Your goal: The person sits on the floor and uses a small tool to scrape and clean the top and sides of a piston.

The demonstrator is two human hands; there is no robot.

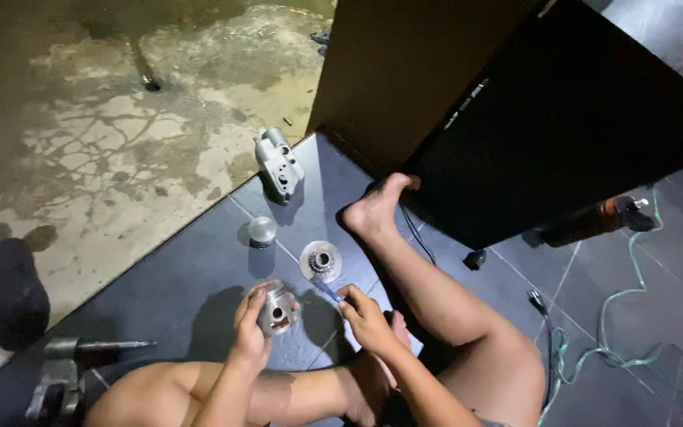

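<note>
Left hand [250, 332] grasps a grey cylindrical metal piston [276, 311] at lower centre of the frame, side hole visible. Right hand [364, 315] pinches a thin blue-handled tool [327, 290] beside it.

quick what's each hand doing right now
Left hand: closed around a grey metal piston.
Right hand: pinching a thin blue tool, tip toward the piston.
</note>
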